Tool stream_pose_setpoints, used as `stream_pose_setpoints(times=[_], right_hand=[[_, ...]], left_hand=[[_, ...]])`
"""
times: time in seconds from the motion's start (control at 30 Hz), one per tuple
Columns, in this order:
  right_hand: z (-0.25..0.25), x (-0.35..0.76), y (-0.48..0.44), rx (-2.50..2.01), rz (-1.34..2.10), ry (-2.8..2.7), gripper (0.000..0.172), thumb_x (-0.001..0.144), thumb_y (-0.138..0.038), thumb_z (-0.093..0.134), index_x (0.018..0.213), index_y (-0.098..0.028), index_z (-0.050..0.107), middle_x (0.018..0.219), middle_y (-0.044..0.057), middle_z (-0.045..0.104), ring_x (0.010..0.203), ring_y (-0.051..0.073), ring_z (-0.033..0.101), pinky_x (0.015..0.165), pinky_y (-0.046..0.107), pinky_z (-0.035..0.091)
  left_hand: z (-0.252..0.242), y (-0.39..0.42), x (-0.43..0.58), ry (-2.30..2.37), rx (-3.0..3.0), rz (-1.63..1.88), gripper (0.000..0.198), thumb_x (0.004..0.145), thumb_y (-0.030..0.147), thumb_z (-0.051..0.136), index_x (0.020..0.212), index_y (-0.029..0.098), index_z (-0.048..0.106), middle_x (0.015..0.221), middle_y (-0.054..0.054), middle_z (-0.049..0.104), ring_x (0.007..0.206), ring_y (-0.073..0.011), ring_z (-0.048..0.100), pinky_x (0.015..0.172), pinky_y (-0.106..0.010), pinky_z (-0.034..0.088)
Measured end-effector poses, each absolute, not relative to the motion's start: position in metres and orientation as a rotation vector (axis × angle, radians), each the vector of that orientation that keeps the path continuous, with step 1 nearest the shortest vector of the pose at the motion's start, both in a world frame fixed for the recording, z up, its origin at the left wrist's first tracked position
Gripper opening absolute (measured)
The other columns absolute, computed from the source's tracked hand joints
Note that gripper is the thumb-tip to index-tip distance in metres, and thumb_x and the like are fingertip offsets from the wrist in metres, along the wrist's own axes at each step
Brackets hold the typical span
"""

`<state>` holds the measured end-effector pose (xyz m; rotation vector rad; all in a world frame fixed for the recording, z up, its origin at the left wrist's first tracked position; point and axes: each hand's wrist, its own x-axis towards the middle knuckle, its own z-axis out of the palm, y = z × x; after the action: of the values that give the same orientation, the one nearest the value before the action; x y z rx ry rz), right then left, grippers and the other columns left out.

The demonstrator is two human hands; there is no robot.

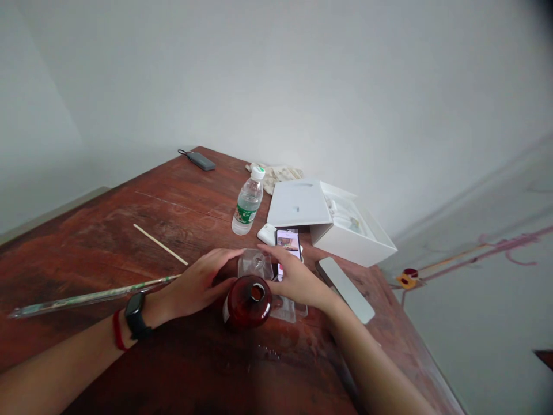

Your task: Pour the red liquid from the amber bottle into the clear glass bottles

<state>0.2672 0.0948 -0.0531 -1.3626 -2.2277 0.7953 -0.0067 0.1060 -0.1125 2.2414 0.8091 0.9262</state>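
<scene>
My left hand [194, 286], with a black smartwatch [136, 314] and a red wrist string [117, 329], rests its curved fingers against a clear plastic insert [254, 265]. Just below those fingers stands a dark amber glass bottle [247, 301] with an open mouth and a white label. My right hand [296, 278] reaches over the insert, its fingertips beside a smartphone [287, 245] with a lit screen. Part of the phone is hidden behind those fingers. A second clear plastic piece [287, 309] lies under my right palm's edge. Neither hand visibly grips anything.
On the reddish wooden table [173, 196] stand a water bottle [247, 202], an open white box [341, 222], and a small white case [266, 234]. A pale slab [345, 290], power bank [201, 161], cloth [274, 176], wooden stick [159, 244] and long clear tube [86, 297] lie about.
</scene>
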Motion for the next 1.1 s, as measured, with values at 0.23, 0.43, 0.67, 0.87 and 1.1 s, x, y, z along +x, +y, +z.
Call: stream_pose_setpoints(times=[0.23, 0.43, 0.67, 0.87, 1.1], right_hand=[[-0.052, 0.263, 0.096, -1.418, 0.802, -2.216, 0.075, 0.075, -0.024, 0.090, 0.146, -0.019, 0.064, 0.147, 0.016, 0.071, 0.135, 0.035, 0.068, 0.118, 0.056, 0.052], [-0.052, 0.262, 0.095, -1.442, 0.781, -2.240, 0.075, 0.076, -0.022, 0.089, 0.147, -0.020, 0.064, 0.146, 0.016, 0.071, 0.134, 0.035, 0.069, 0.116, 0.055, 0.053], [-0.049, 0.261, 0.093, -1.462, 0.765, -2.253, 0.074, 0.082, -0.025, 0.085, 0.151, -0.018, 0.061, 0.153, 0.017, 0.066, 0.140, 0.036, 0.065, 0.120, 0.056, 0.050], [-0.045, 0.264, 0.085, -1.407, 0.622, -2.300, 0.071, 0.089, -0.027, 0.080, 0.156, -0.017, 0.057, 0.164, 0.019, 0.055, 0.153, 0.035, 0.053, 0.128, 0.059, 0.042], [-0.011, 0.272, 0.059, -1.322, 0.193, -2.099, 0.022, 0.100, -0.020, 0.066, 0.112, -0.023, 0.083, 0.105, 0.007, 0.087, 0.093, 0.024, 0.084, 0.085, 0.038, 0.068]], left_hand=[[-0.112, 0.107, -0.006, 0.772, 2.287, 0.930, 0.047, 0.107, 0.043, 0.064, 0.149, 0.022, 0.058, 0.147, -0.012, 0.067, 0.135, -0.0325, 0.064, 0.117, -0.049, 0.050], [-0.113, 0.106, -0.006, 0.772, 2.303, 0.928, 0.045, 0.106, 0.038, 0.065, 0.148, 0.023, 0.058, 0.146, -0.012, 0.068, 0.134, -0.0322, 0.065, 0.116, -0.050, 0.052], [-0.112, 0.108, -0.007, 0.784, 2.304, 0.870, 0.048, 0.105, 0.038, 0.065, 0.149, 0.020, 0.058, 0.149, -0.015, 0.066, 0.136, -0.0344, 0.063, 0.118, -0.052, 0.051], [-0.108, 0.105, -0.008, 0.785, 2.307, 0.880, 0.051, 0.103, 0.034, 0.065, 0.151, 0.020, 0.055, 0.150, -0.015, 0.064, 0.137, -0.0342, 0.063, 0.121, -0.053, 0.050], [-0.105, 0.103, -0.010, 0.804, 2.289, 0.957, 0.052, 0.103, 0.030, 0.064, 0.153, 0.023, 0.052, 0.156, -0.014, 0.059, 0.144, -0.0332, 0.059, 0.124, -0.053, 0.048]])
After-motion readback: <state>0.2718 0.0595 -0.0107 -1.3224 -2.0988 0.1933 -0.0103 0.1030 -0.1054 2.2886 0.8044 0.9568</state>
